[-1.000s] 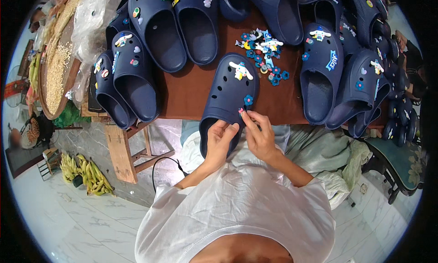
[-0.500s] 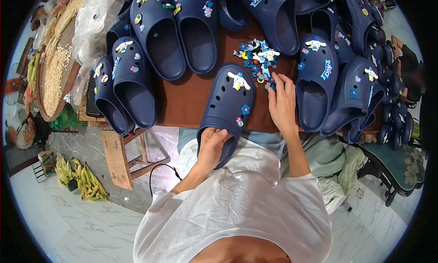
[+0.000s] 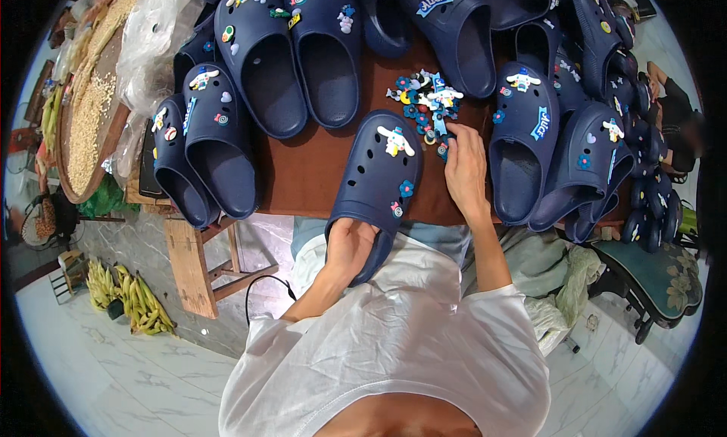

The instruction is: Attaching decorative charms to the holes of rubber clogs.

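Note:
A navy clog lies toe-away at the table's near edge. On its upper sit a white puppy charm, a blue flower charm and a round swirl charm. My left hand holds this clog by its opening, its fingers reaching inside under the upper and hidden there. A heap of shoe charms, in white, blue, yellow and red, lies just beyond the clog to the right. My right hand rests at the heap's near right side, fingers stretched out, fingertips against the charms.
Decorated clogs stand to the right, with a pair and further clogs on the left. The brown tabletop shows between them. Left are a tray of pale grains, a plastic bag and a wooden stool.
My left hand has slid its thumb and fingers from the rim of the opening deeper into the clog. My right hand stays beside the charms, barely shifted.

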Available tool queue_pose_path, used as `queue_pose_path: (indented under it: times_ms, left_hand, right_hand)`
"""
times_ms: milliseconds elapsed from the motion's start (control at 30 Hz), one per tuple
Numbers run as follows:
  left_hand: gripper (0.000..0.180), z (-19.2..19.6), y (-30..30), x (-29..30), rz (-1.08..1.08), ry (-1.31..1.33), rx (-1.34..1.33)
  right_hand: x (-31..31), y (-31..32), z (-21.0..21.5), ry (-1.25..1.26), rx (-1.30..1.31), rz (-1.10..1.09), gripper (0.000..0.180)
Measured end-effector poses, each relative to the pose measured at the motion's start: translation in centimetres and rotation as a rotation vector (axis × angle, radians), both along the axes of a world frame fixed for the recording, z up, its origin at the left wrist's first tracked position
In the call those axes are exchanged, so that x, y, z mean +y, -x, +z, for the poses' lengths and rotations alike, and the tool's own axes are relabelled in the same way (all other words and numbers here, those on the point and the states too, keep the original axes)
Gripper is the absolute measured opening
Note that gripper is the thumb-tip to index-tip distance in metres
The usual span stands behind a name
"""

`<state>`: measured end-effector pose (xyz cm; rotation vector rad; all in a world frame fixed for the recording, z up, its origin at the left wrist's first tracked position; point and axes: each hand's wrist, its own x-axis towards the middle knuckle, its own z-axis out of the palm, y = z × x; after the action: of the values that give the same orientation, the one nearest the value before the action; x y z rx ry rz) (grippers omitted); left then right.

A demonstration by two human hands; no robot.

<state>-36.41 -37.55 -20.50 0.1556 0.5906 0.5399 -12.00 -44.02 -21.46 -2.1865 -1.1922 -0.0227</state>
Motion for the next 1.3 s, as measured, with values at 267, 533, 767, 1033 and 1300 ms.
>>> queue_pose_path:
  times_ms: [267,533,767,1033,1300]
  left_hand:
    - [0.037,0.3,-3.0,1.2,0.073,0.138,0.216]
    - [0.037,-0.9,-3.2,1.9,0.104,0.382,0.080]
    - [0.041,-0.5,-3.0,1.8,0.061,0.315,-0.034]
    - [0.039,0.9,-3.5,1.4,0.009,0.233,0.058]
    - [0.035,2.5,-3.2,1.2,-0.062,0.086,0.045]
  right_hand:
    - [2.1,-1.0,-0.5,0.049,-0.165,-0.098,0.017]
    - [2.0,-1.1,-0.1,-0.026,-0.050,-0.090,0.014]
    - [1.1,0.4,2.1,-0.154,0.023,-0.060,0.012]
    - [2.2,3.4,6.3,-0.370,-0.044,0.347,0.032]
    - [2.3,4.2,6.4,-0.255,-0.159,0.580,0.031]
